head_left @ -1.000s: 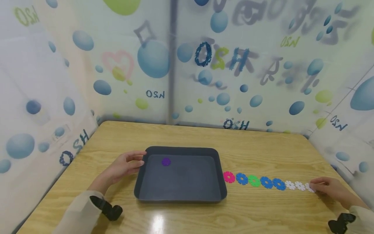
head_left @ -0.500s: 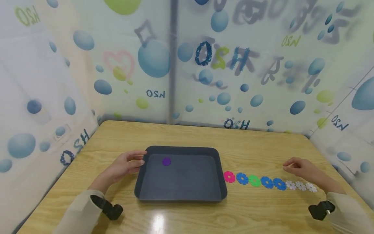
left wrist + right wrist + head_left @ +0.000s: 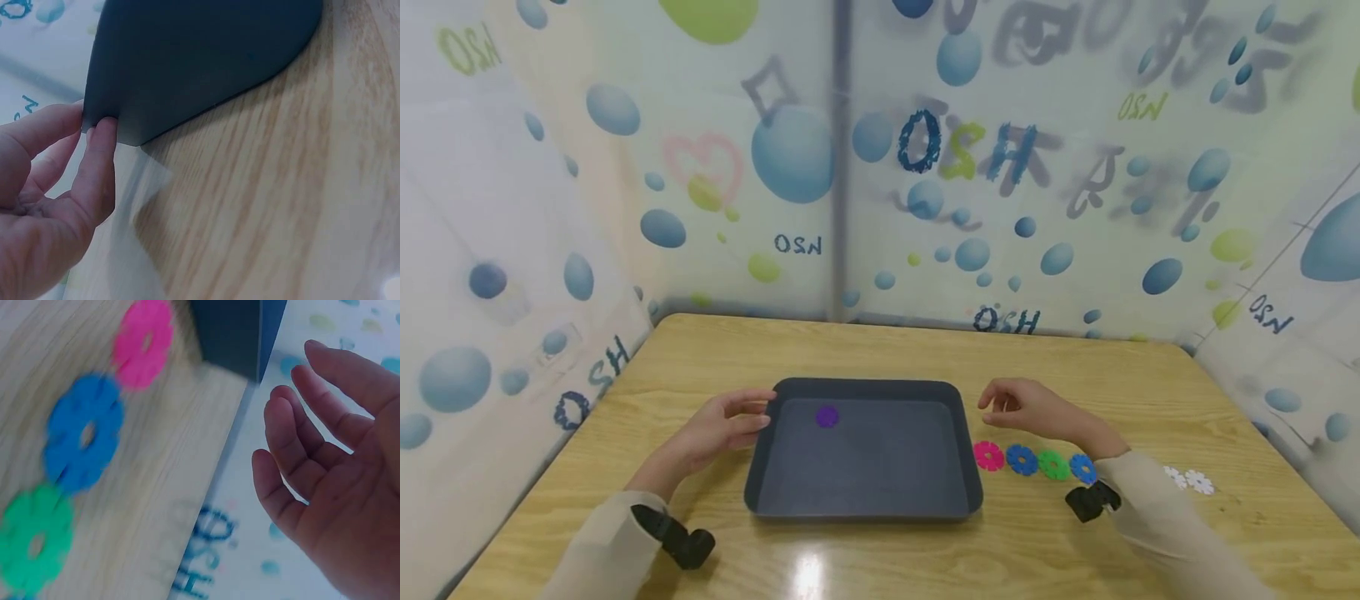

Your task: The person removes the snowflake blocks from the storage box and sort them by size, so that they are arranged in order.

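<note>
A dark grey rectangular tray [image 3: 865,462] lies on the table, a purple notched disc [image 3: 827,417] inside near its back left. My left hand [image 3: 721,427] is at the tray's left side; in the left wrist view, its thumb and fingers [image 3: 100,165] pinch the rim near a corner. Over the table just right of the tray, my right hand [image 3: 1026,408] holds nothing, its fingers loosely bent. Below it runs a row of flower-shaped plastic discs: pink [image 3: 988,456], blue [image 3: 1022,460], green [image 3: 1053,465] and another blue. My right forearm hides part of the row.
White notched discs [image 3: 1199,482] show beyond the right sleeve. The wooden table [image 3: 880,346] meets a patterned curtain [image 3: 1060,192] at the back, with more curtain at both sides.
My right hand has left the white disc at the row's far end and travelled left, close to the tray. The left hand and tray stay in place.
</note>
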{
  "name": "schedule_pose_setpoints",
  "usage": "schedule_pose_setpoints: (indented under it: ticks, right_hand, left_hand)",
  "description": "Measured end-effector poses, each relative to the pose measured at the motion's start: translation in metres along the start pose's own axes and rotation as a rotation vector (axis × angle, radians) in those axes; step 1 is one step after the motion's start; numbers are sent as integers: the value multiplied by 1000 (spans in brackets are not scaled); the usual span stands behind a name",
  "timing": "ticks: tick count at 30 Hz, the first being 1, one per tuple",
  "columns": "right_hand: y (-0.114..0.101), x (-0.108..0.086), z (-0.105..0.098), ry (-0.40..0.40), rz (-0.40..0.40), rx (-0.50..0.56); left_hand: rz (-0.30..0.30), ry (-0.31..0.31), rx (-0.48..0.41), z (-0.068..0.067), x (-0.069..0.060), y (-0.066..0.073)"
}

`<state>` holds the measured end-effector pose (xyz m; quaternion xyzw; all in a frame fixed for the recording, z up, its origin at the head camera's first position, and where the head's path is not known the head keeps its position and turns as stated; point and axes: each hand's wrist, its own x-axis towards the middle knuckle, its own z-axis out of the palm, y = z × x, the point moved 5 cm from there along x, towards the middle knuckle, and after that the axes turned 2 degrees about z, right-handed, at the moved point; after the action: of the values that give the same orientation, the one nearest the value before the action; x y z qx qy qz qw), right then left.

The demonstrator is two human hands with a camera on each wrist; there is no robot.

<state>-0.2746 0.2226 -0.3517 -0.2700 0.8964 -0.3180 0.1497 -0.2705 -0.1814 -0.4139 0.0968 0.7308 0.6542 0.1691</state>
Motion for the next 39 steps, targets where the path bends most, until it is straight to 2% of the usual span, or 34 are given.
schedule_pose_setpoints:
  ticks: [8,17,27,35,39]
  right_hand:
    - [-45,49,28,-114,-104,-51]
    - [-76,93,53,-220,-110,-123]
    - [-98,134,88,-239,-144,-143]
    - [-106,151,104,-219,-191,-271]
    - [-106,157,108,-218,-178,-334]
  left_hand:
    - [-4,-8,-2,1,0,-2]
    - [-7,-4,-11,1,1,-4]
    - [1,-10,-16,2,0,-2]
    - [0,-5,-14,2,0,0]
    - [1,-3,-18,1,0,2]
